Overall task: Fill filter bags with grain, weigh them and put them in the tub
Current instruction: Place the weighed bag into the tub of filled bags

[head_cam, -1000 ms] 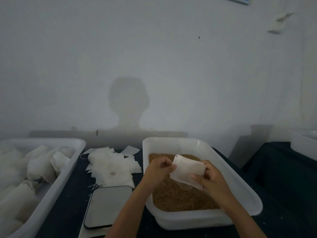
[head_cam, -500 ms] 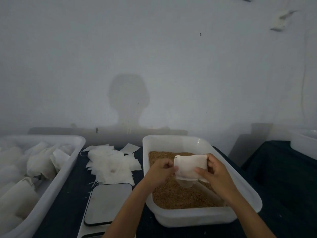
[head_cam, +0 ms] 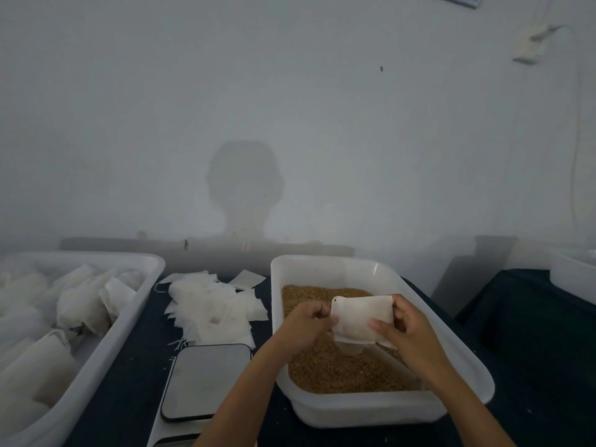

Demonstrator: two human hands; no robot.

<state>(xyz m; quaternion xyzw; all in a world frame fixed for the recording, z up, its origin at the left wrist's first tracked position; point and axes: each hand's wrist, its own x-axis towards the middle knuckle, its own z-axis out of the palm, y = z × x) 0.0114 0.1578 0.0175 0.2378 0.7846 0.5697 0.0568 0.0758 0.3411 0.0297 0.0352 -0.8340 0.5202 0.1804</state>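
An empty white filter bag hangs flat over the brown grain in a white tub. My left hand pinches the bag's left edge. My right hand grips its right edge, thumb on the front. A flat grey scale lies to the left of the grain tub. Behind the scale sits a pile of empty filter bags. At far left a second white tub holds several filled bags.
The tubs and scale stand on a dark table against a pale wall. Another white container sits at the far right edge. A cable hangs down the wall at the right.
Both hands turned the bag from tilted to level and drew it slightly wider between them. The camera view shifted a little.
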